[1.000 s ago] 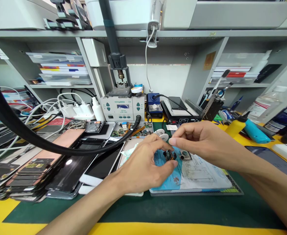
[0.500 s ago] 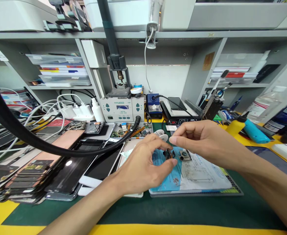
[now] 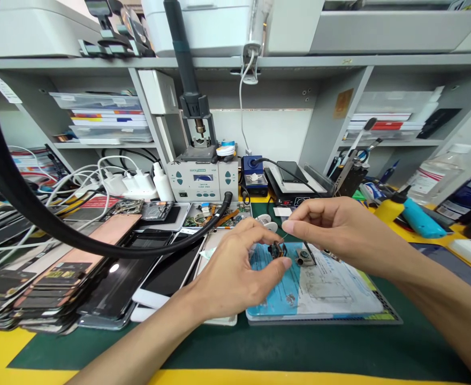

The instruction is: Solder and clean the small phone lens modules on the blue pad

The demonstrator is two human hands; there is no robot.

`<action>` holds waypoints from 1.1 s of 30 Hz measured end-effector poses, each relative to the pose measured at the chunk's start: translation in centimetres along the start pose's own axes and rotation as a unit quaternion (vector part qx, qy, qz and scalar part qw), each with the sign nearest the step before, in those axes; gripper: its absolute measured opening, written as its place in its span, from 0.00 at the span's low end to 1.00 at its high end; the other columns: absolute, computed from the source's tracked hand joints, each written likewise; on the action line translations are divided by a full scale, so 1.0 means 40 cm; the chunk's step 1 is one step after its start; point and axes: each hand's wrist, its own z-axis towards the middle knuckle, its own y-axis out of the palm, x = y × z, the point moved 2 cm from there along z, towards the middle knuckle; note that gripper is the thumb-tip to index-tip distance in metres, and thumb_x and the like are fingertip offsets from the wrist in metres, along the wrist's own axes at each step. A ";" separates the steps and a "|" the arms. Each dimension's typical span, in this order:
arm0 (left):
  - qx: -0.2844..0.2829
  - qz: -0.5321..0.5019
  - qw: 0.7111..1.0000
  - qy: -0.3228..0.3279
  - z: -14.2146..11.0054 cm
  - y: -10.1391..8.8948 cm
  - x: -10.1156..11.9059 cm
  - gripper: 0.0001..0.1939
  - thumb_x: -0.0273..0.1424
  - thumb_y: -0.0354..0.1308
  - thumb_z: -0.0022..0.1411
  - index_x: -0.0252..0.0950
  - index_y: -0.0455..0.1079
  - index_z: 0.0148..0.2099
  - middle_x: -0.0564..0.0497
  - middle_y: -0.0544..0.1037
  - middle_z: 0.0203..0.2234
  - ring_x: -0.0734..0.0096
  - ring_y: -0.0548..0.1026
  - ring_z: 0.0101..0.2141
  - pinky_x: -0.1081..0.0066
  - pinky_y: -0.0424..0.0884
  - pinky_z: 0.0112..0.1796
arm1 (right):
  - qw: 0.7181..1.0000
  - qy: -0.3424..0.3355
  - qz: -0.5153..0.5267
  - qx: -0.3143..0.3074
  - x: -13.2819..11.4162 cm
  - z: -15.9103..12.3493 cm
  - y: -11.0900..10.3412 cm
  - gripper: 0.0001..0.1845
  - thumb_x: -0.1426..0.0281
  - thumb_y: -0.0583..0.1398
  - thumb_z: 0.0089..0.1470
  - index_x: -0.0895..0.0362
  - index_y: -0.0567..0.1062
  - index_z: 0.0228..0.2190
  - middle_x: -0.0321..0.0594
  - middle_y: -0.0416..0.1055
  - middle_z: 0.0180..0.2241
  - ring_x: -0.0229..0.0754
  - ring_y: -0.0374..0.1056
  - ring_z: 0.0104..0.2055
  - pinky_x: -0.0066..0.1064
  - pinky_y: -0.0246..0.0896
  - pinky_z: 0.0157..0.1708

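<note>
My left hand (image 3: 245,267) pinches a small dark electronic part (image 3: 276,249), which looks like a phone camera module, between thumb and fingertips. It is held just above a flat blue-and-white box or booklet (image 3: 327,291). My right hand (image 3: 324,222) is closed in a pinch to the right of that part. A faint thin strand seems to show at its fingertips, too fine to name. Below the right hand, a small metallic module (image 3: 303,258) lies on the printed surface, with a slender dark piece beside it. A white spool (image 3: 266,220) sits behind my left fingers.
A thick black hose (image 3: 139,250) arches across the left, from a hot-air station (image 3: 203,181). Stacked phone parts (image 3: 54,278) and screens lie left. A tray of small parts (image 3: 215,214) stands behind. Yellow (image 3: 392,207) and blue bottles stand right. A green mat (image 3: 203,347) covers the bench.
The right hand has shifted slightly right, and a thin strand now seems visible at its fingertips. My left hand keeps its pinch on the dark part. The whole view has moved slightly.
</note>
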 end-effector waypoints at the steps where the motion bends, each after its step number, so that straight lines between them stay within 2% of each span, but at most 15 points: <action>1: 0.002 0.000 1.000 0.001 0.000 0.000 0.001 0.08 0.30 0.64 0.61 0.36 0.74 0.43 0.49 0.74 0.39 0.65 0.74 0.41 0.64 0.69 0.45 | 1.000 0.001 -0.002 0.001 0.000 0.000 0.000 0.16 0.57 0.65 0.55 0.56 0.78 0.26 0.29 0.57 0.16 0.31 0.48 0.18 0.26 0.41 0.16; 6: 0.004 0.013 1.000 -0.006 -0.001 0.000 0.000 0.08 0.31 0.63 0.61 0.36 0.75 0.44 0.48 0.75 0.40 0.64 0.75 0.43 0.63 0.69 0.47 | 1.000 0.007 -0.019 0.005 0.006 0.002 0.002 0.16 0.56 0.65 0.55 0.56 0.79 0.27 0.30 0.57 0.16 0.32 0.48 0.18 0.26 0.41 0.16; 12: -0.005 0.054 0.998 0.007 0.001 0.005 -0.007 0.09 0.31 0.63 0.61 0.36 0.76 0.45 0.47 0.78 0.40 0.60 0.75 0.44 0.60 0.69 0.48 | 0.999 -0.003 -0.043 -0.001 0.013 0.002 0.006 0.18 0.54 0.64 0.56 0.57 0.79 0.29 0.34 0.63 0.20 0.34 0.53 0.22 0.28 0.46 0.19; 19: -0.014 0.077 0.997 0.009 0.002 0.006 -0.005 0.09 0.31 0.62 0.61 0.35 0.76 0.43 0.46 0.77 0.38 0.59 0.75 0.42 0.59 0.69 0.47 | 0.999 -0.013 -0.040 -0.018 0.017 0.003 0.013 0.17 0.55 0.64 0.57 0.56 0.79 0.30 0.33 0.64 0.21 0.35 0.56 0.23 0.27 0.49 0.21; 29: -0.017 0.102 0.994 0.015 0.000 0.000 -0.005 0.09 0.30 0.62 0.60 0.36 0.76 0.43 0.47 0.77 0.37 0.58 0.74 0.42 0.58 0.69 0.46 | 0.999 -0.002 -0.032 -0.032 0.018 -0.003 0.012 0.21 0.50 0.65 0.55 0.56 0.79 0.30 0.33 0.64 0.21 0.35 0.57 0.22 0.28 0.52 0.22; 33: -0.019 0.102 0.994 0.025 0.001 0.001 -0.002 0.07 0.29 0.61 0.60 0.36 0.76 0.42 0.47 0.78 0.35 0.59 0.75 0.40 0.59 0.70 0.44 | 0.998 -0.005 -0.045 -0.037 0.023 0.002 0.016 0.22 0.49 0.65 0.54 0.56 0.78 0.30 0.33 0.64 0.20 0.36 0.56 0.23 0.28 0.50 0.21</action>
